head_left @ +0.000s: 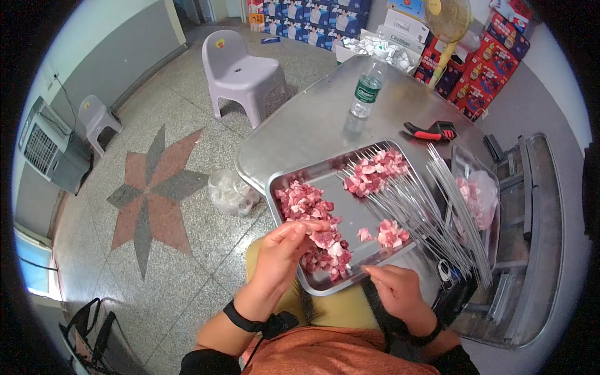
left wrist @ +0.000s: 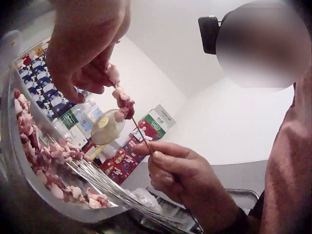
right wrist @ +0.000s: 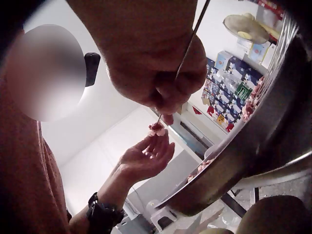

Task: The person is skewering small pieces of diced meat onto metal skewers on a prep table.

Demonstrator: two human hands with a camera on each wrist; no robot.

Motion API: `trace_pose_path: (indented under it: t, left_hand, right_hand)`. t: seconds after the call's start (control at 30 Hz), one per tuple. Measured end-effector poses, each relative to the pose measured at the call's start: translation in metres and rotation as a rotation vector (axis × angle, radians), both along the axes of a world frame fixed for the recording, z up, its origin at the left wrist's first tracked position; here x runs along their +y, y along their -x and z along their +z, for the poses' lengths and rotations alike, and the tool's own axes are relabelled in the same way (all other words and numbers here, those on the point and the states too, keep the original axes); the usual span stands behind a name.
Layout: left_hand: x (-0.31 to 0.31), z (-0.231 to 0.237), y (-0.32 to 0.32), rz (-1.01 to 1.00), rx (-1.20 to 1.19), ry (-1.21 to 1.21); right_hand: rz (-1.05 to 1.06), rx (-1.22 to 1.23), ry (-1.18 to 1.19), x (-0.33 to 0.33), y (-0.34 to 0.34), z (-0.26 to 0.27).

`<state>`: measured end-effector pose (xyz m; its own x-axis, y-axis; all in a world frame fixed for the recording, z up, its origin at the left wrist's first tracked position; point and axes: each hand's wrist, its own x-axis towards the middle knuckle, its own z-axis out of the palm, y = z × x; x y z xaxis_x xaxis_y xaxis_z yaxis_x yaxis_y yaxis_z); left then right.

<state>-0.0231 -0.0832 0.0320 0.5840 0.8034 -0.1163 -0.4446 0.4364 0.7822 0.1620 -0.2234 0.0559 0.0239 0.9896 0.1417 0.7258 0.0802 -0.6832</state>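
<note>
My right hand pinches a thin metal skewer between thumb and fingers. Several chunks of pink and white raw meat are threaded along its far part. At that end, my left hand pinches a pale piece of meat with its fingertips. Both hands are raised over the near edge of a metal tray. Inside the tray, loose cut meat is heaped along the left side, partly hidden behind the left hand. Skewers loaded with meat lie at the tray's right, with a smaller cluster nearer me.
Bare metal skewers lie across the right side, beside a second tray holding a plastic bag. A water bottle and a red-black tool stand and lie on the metal table. A plastic chair is beyond.
</note>
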Motion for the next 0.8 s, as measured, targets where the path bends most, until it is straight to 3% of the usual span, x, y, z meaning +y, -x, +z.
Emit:
trace_pose_path:
  t: [0.17, 0.23, 0.37, 0.5, 0.67, 0.73, 0.8]
  left_hand:
    - [0.002, 0.004, -0.01, -0.105, 0.099, -0.157]
    - [0.007, 0.008, -0.009, 0.039, -0.078, 0.084]
    - [-0.008, 0.008, -0.015, 0.074, 0.15, -0.088]
    - [-0.012, 0.001, -0.024, 0.044, 0.111, -0.053]
    - [-0.008, 0.01, -0.032, 0.052, -0.108, 0.06]
    - [-0.011, 0.01, -0.034, 0.084, -0.213, 0.136]
    - [-0.016, -0.001, -0.032, 0.074, 0.099, -0.113]
  right_hand:
    - [-0.08, -0.068, -0.095, -0.002, 0.005, -0.013]
    - [-0.108, -0.071, -0.131, -0.001, 0.007, -0.014]
    - [-0.139, -0.098, -0.211, 0.005, 0.014, -0.016]
    - [-0.119, -0.105, -0.175, 0.005, 0.018, -0.02]
    - [-0.176, 0.271, -0.044, 0.007, 0.017, -0.019]
    - [-0.184, 0.299, -0.033, 0.008, 0.015, -0.019]
    - [-0.185, 0.328, -0.017, 0.009, 0.014, -0.02]
